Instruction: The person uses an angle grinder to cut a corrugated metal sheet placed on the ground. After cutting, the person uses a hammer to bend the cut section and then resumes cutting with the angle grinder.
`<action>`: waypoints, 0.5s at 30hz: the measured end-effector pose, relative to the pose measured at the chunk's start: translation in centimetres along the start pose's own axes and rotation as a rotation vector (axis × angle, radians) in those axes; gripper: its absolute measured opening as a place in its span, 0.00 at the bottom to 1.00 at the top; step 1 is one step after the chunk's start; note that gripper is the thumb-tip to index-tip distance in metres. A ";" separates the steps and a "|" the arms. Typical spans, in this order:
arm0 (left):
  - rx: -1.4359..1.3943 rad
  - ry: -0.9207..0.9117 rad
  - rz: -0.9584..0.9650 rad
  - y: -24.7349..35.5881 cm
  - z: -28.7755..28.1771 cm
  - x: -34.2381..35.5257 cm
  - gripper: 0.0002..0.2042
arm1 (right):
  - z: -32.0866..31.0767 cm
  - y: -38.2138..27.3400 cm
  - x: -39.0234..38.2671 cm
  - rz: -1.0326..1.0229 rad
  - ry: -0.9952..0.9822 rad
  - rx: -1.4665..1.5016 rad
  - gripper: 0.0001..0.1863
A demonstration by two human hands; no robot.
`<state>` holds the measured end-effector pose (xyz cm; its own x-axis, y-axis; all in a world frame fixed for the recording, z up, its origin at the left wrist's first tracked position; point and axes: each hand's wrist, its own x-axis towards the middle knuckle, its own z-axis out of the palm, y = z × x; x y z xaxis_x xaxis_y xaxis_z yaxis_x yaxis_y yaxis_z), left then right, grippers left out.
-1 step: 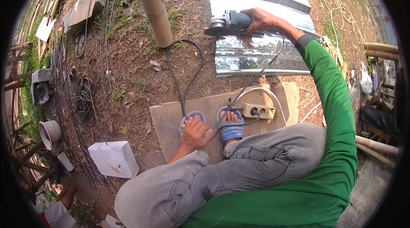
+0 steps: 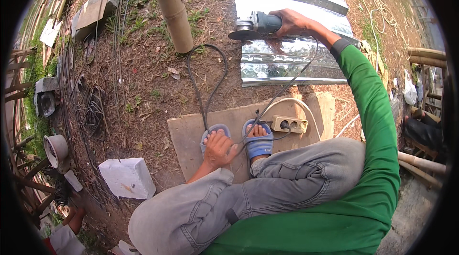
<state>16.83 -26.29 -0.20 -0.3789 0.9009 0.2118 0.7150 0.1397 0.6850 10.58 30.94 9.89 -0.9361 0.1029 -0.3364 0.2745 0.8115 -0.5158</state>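
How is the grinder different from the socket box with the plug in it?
The grinder is dark with a silvery head and a round disc; the socket box is beige and boxy.
The grinder is held in the right hand at the shiny metal sheets; no hand holds the socket box, which lies on the wooden board.
Both have cables.

the right hand [image 2: 291, 23] grips an angle grinder [image 2: 266, 22] over shiny metal sheets [image 2: 291, 69]; the left hand [image 2: 220, 149] is at the left blue sandal [image 2: 220, 127]. beside the right sandal [image 2: 260, 148], a dark plug [image 2: 285, 125] sits in a socket block [image 2: 295, 125] on a wooden board [image 2: 191, 135]. a bamboo pole [image 2: 172, 11] stands nearby.
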 end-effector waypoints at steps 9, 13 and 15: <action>-0.020 0.044 0.036 -0.4 0.2 0.6 0.08 | -0.6 -0.2 -0.1 0.019 -0.010 0.003 0.36; -0.010 0.044 0.054 -0.4 0.2 0.6 0.08 | -0.5 1.1 0.7 -0.059 -0.017 0.063 0.36; -0.022 0.044 0.048 -0.4 0.2 0.6 0.07 | -0.4 1.6 1.1 -0.123 -0.010 0.084 0.36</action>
<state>16.42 -25.70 -0.44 -0.3707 0.8871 0.2750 0.7197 0.0873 0.6887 9.88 32.55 9.02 -0.9616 -0.0004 -0.2744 0.1759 0.7668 -0.6173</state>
